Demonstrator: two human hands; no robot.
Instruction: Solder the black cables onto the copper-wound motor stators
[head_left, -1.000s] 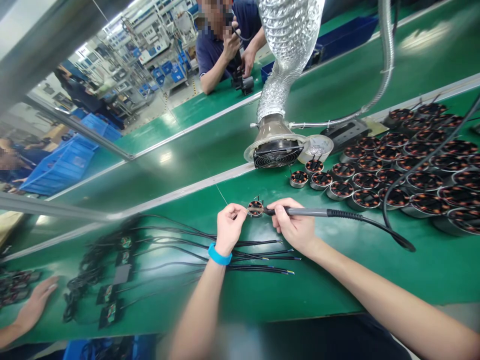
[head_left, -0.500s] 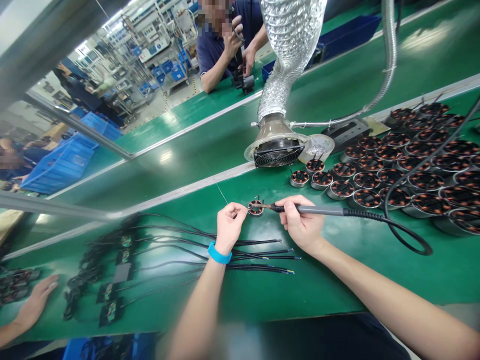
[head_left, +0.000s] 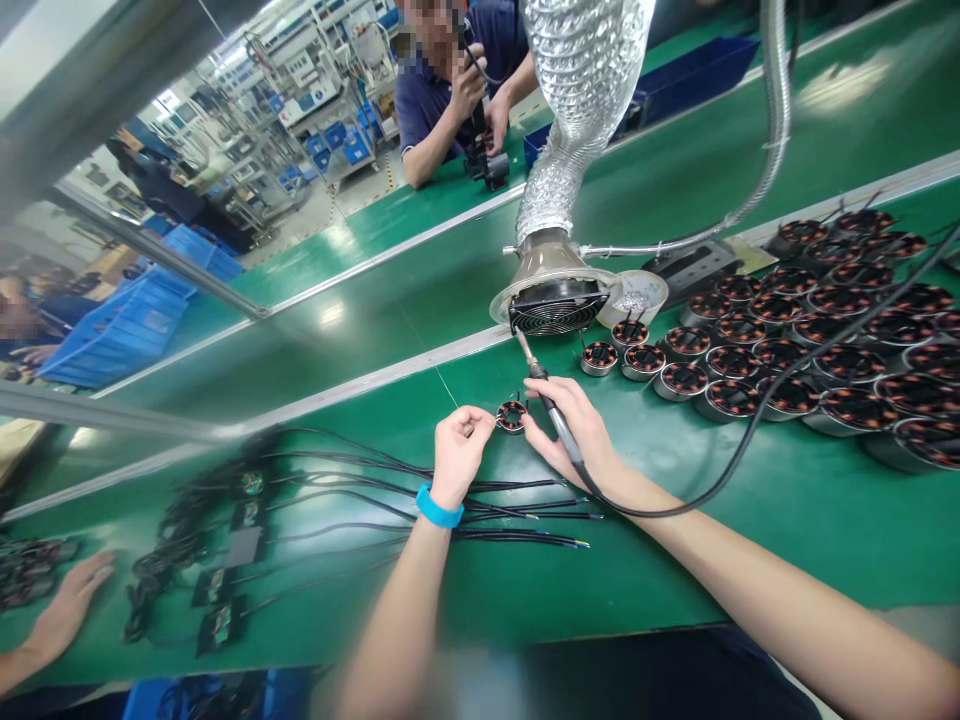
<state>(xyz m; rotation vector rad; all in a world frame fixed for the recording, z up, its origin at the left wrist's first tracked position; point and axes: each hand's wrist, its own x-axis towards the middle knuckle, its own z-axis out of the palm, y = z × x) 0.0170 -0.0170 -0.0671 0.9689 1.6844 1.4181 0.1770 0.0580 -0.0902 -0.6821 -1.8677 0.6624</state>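
The wound ring [head_left: 512, 427] lay on the green bench [head_left: 420, 390], between the two hands. I saw the left hand [head_left: 459, 455] closed in a fingertip pinch at the ring's left edge, apparently on the thin wire [head_left: 447, 387]; whether it gripped the ring too, I could not tell. The right hand [head_left: 583, 435] was curled around the soldering iron [head_left: 564, 432], thumb standing off the handle near the ring. The tip pointed up, close to the fan [head_left: 556, 308]. Risks noted: with the thumb off, the handle could have rolled and put the tip against the grille; the cord [head_left: 739, 458], draped across the right forearm [head_left: 750, 575], could have dragged the iron sideways; a slipping pinch could have shifted the ring.
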